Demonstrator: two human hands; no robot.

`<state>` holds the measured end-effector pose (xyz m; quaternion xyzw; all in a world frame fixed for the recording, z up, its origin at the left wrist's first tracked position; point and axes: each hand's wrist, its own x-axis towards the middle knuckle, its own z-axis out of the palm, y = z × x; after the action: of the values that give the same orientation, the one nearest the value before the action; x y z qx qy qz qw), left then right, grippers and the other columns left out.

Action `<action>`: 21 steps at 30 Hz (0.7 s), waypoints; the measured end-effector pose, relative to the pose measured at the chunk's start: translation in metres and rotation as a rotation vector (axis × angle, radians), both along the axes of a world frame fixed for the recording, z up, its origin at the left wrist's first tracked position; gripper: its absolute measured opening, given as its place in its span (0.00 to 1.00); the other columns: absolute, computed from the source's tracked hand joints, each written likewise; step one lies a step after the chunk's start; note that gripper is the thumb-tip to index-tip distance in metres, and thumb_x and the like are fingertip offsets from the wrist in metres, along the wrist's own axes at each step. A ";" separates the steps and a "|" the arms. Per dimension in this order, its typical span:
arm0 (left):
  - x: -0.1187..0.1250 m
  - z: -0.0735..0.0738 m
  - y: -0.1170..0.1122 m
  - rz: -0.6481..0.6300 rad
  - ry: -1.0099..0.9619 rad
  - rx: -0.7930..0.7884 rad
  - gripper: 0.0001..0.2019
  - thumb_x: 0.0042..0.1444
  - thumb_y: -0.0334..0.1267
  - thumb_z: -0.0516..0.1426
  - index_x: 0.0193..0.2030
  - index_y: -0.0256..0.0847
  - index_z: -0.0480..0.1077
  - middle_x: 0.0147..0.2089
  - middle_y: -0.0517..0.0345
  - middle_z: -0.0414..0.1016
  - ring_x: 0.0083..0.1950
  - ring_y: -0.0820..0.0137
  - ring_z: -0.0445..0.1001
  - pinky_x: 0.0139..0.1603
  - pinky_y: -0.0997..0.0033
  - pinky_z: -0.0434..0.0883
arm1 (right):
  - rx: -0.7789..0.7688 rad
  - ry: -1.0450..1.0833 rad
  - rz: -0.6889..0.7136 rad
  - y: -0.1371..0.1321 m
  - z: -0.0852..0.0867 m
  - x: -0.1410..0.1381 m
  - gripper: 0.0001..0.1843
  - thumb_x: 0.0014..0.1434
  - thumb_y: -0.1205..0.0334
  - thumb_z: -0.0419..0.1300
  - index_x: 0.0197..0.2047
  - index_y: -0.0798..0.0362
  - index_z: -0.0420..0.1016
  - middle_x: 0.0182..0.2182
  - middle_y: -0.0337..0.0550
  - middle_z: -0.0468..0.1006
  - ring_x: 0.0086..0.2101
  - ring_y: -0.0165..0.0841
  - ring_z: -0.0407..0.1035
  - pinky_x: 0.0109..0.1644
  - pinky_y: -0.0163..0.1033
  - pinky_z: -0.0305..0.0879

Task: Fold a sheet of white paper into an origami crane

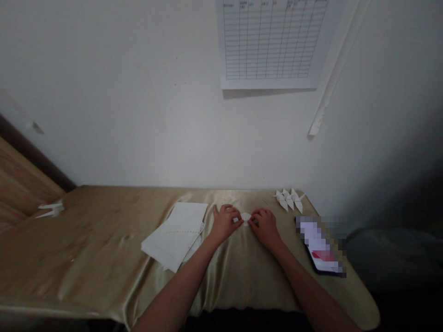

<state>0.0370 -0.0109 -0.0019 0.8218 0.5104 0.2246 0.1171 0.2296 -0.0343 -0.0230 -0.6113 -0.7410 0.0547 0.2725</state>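
A small folded piece of white paper (pixel 245 216) sits between my two hands, just above or on the gold cloth. My left hand (pixel 225 221) pinches its left edge with thumb and index finger, the other fingers raised a little. On the opposite edge, my right hand (pixel 265 226) pinches with its fingers curled. Much of the paper's outline is covered by the fingertips. Left of my left hand lies a loose stack of white paper sheets (pixel 180 230). Several folded paper cranes (pixel 290 199) stand in a row beyond my right hand.
The table (pixel 93 258) is covered in wrinkled gold cloth and meets a white wall. A phone (pixel 320 246) with a lit, blurred screen lies at the right. Another white folded paper shape (pixel 51 210) is at the far left. A printed grid sheet (pixel 270 41) hangs above.
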 end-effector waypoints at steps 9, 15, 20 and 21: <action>0.008 0.002 -0.001 0.142 -0.067 -0.090 0.04 0.54 0.43 0.66 0.32 0.49 0.77 0.53 0.63 0.78 0.65 0.54 0.60 0.64 0.21 0.37 | -0.017 -0.004 -0.109 0.005 -0.006 -0.006 0.07 0.59 0.56 0.62 0.34 0.49 0.79 0.45 0.47 0.75 0.50 0.43 0.62 0.61 0.51 0.51; 0.010 0.007 -0.002 0.161 -0.033 -0.129 0.04 0.53 0.43 0.66 0.33 0.48 0.77 0.58 0.61 0.75 0.65 0.52 0.59 0.64 0.21 0.38 | -0.014 -0.006 -0.141 0.006 -0.006 -0.008 0.09 0.59 0.55 0.61 0.33 0.49 0.79 0.44 0.47 0.75 0.50 0.43 0.63 0.60 0.49 0.52; 0.009 0.007 -0.003 0.160 -0.035 -0.116 0.10 0.53 0.43 0.66 0.42 0.55 0.77 0.61 0.63 0.73 0.66 0.52 0.57 0.64 0.21 0.37 | 0.003 0.001 -0.154 0.003 -0.004 -0.009 0.09 0.58 0.55 0.63 0.41 0.47 0.79 0.43 0.46 0.75 0.48 0.43 0.63 0.59 0.49 0.52; 0.009 0.006 -0.003 0.159 -0.032 -0.111 0.11 0.53 0.43 0.66 0.44 0.56 0.77 0.61 0.63 0.72 0.67 0.52 0.57 0.64 0.21 0.37 | 0.014 0.007 -0.143 0.002 -0.003 -0.009 0.10 0.58 0.56 0.63 0.43 0.46 0.78 0.44 0.46 0.74 0.48 0.44 0.62 0.59 0.49 0.52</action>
<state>0.0460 -0.0136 0.0043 0.7673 0.5836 0.2175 0.1524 0.2204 -0.0320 -0.0264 -0.6608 -0.6946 0.0322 0.2826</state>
